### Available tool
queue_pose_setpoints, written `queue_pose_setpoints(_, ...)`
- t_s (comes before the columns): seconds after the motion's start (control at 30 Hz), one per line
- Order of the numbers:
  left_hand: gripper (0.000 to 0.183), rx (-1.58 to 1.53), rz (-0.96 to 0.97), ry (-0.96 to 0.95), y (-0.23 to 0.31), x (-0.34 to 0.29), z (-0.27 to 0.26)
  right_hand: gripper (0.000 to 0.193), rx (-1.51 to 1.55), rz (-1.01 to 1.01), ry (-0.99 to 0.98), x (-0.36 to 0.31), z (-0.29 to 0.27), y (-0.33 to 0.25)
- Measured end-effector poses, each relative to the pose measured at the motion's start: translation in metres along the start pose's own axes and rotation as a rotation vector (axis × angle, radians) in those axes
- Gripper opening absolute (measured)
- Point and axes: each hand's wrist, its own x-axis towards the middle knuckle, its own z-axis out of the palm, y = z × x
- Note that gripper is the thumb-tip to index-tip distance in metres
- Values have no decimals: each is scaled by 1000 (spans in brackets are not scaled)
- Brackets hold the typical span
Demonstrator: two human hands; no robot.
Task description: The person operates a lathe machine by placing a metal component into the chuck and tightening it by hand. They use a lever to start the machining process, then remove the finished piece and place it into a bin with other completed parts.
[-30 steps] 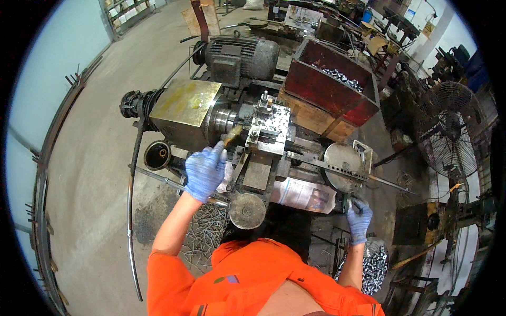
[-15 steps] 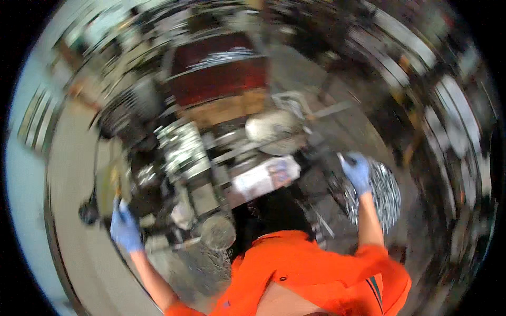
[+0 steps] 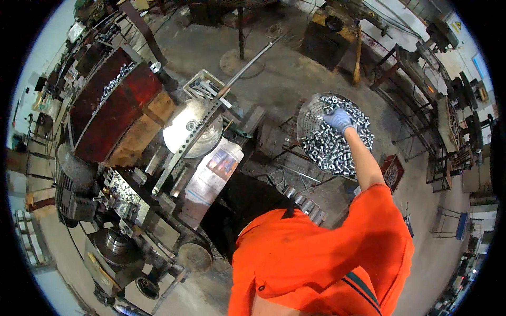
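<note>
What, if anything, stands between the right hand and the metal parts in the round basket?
Nothing visible does. The right hand, gloved, is at the upper part of the heap of metal parts, and the round basket shows no lid. Whether the fingers grip a part is hidden.

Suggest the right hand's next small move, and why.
Probably close the fingers of the right hand around one of the silvery metal parts: the hand is right at their heap in the round mesh basket. Whether it already grips one can't be told.
</note>
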Motion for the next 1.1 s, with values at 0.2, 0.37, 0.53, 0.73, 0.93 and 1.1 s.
queue_pose_setpoints(0.2, 39, 25, -180, -60, -40, -20, -7, 55, -270, -183, -283, -17, 27, -43)
queue_pose_setpoints(0.37, 35, 86, -102, -38, -37, -25, -7, 52, -414, -217, -323, -4, 45, -53)
queue_pose_setpoints(0.53, 35, 107, -92, -68, -41, -30, -6, 55, -284, -225, -243, -11, 38, -62)
queue_pose_setpoints(0.73, 36, 117, -63, -78, -44, -34, -3, 68, -228, -462, -436, -33, 62, -74)
queue_pose_setpoints(0.93, 38, -91, -168, -162, -13, -33, -12, 61, -162, -441, -310, -37, 46, -75)
queue_pose_setpoints(1.1, 39, -425, -384, -224, 40, -59, -11, 49, 427, -480, -313, -107, -7, -138)
